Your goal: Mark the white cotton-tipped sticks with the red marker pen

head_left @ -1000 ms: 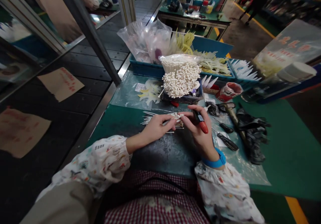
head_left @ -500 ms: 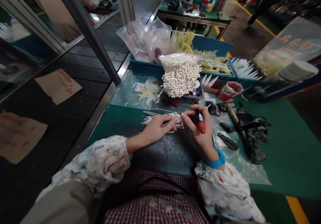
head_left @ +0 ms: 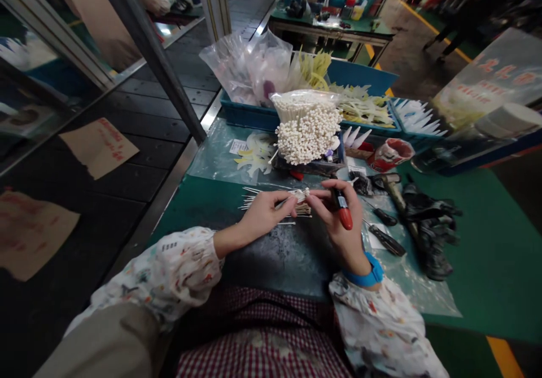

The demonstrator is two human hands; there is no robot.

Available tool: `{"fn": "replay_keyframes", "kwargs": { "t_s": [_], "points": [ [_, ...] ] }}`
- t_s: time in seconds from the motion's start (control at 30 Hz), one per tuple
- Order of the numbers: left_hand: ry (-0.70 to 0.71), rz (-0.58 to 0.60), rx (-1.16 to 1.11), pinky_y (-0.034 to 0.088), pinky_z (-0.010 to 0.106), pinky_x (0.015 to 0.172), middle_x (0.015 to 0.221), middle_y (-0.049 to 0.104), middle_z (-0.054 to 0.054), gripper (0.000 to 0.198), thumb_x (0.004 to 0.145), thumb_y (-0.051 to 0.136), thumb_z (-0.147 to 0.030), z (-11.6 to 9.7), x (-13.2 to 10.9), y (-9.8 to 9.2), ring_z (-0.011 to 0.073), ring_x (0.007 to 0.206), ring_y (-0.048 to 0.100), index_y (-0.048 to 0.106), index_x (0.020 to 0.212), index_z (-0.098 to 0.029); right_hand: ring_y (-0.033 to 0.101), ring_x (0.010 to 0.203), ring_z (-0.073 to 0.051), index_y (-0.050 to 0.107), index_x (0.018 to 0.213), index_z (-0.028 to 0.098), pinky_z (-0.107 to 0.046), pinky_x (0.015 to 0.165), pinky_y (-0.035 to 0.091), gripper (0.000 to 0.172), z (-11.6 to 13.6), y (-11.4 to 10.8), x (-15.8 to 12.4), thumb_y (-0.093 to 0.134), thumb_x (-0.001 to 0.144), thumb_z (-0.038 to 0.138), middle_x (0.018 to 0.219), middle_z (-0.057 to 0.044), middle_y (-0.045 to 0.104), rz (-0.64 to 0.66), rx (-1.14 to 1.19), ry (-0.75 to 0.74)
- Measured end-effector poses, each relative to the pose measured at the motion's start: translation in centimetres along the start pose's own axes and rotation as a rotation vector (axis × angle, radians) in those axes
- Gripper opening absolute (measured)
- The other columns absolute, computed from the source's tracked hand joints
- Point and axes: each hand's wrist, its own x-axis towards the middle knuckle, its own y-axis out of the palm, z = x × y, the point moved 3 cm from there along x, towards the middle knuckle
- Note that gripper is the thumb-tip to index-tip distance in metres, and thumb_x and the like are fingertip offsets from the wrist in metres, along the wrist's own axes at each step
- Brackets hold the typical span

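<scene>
My left hand (head_left: 265,214) is closed in a pinch on a small bunch of thin white-tipped sticks (head_left: 298,196) just above the green table (head_left: 486,254). My right hand (head_left: 336,217) grips a red-handled tool (head_left: 342,210) in its palm, while its thumb and forefinger meet the same bunch from the right. More loose sticks (head_left: 262,200) lie fanned on the table under and left of my left hand. A big bundle of white-tipped sticks (head_left: 307,125) in clear plastic stands behind my hands.
Blue trays (head_left: 254,115) at the back hold plastic bags and pale yellow petals (head_left: 359,107). Black tools (head_left: 387,240), a black glove pile (head_left: 432,225) and a red tape roll (head_left: 389,153) lie to the right. A dark conveyor (head_left: 127,141) with brown paper sheets runs along the left.
Both hands stay pinched together at the bunch of sticks with only slight finger shifts. The view has drifted a little.
</scene>
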Motion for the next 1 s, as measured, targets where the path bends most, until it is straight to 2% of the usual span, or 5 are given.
{"fn": "replay_keyframes", "kwargs": {
  "t_s": [0.27, 0.53, 0.67, 0.83, 1.0],
  "points": [
    [-0.007, -0.003, 0.015, 0.043, 0.025, 0.068, 0.074, 0.075, 0.002, 0.033, 0.098, 0.053, -0.03, 0.1, -0.1, 0.3, 0.0145, 0.069, 0.064, 0.072, 0.074, -0.016, 0.076, 0.081, -0.021, 0.063, 0.104, 0.024, -0.038, 0.08, 0.061, 0.042, 0.1, -0.5, -0.3, 0.088, 0.073, 0.035, 0.091, -0.002, 0.077, -0.066, -0.153, -0.087],
    [0.044, -0.014, 0.15, 0.045, 0.023, 0.07, 0.077, 0.076, 0.002, 0.025, 0.097, 0.056, -0.024, -0.1, -0.1, 0.3, 0.0142, 0.072, 0.067, 0.077, 0.086, -0.016, 0.074, 0.078, -0.024, 0.064, 0.104, 0.026, -0.04, 0.081, 0.056, 0.044, 0.5, -0.7, -0.6, 0.088, 0.072, 0.044, 0.088, -0.002, 0.076, -0.088, -0.256, -0.107],
    [0.044, -0.003, 0.216, 0.045, 0.023, 0.073, 0.085, 0.078, 0.003, 0.027, 0.101, 0.056, -0.029, 0.0, -0.1, 0.4, 0.0146, 0.076, 0.068, 0.078, 0.096, -0.015, 0.072, 0.076, -0.025, 0.064, 0.097, 0.026, -0.04, 0.081, 0.054, 0.049, 1.3, -0.3, -0.6, 0.091, 0.064, 0.048, 0.082, -0.001, 0.073, -0.162, -0.268, -0.093],
    [0.025, -0.002, 0.285, 0.044, 0.023, 0.077, 0.105, 0.079, 0.005, 0.033, 0.103, 0.056, -0.041, -0.3, -0.1, 0.3, 0.0179, 0.094, 0.072, 0.075, 0.113, -0.016, 0.069, 0.074, -0.026, 0.065, 0.093, 0.024, -0.042, 0.083, 0.052, 0.051, 1.3, 0.0, -0.6, 0.092, 0.055, 0.043, 0.08, -0.002, 0.07, -0.214, -0.289, -0.082],
    [0.038, 0.034, 0.28, 0.045, 0.021, 0.078, 0.105, 0.079, 0.003, 0.034, 0.104, 0.055, -0.043, -0.3, -0.1, 0.2, 0.0176, 0.097, 0.072, 0.074, 0.116, -0.017, 0.068, 0.076, -0.027, 0.066, 0.092, 0.026, -0.045, 0.085, 0.053, 0.05, 1.0, 0.1, -0.5, 0.091, 0.053, 0.046, 0.085, -0.003, 0.068, -0.232, -0.306, -0.091]
  ]
}}
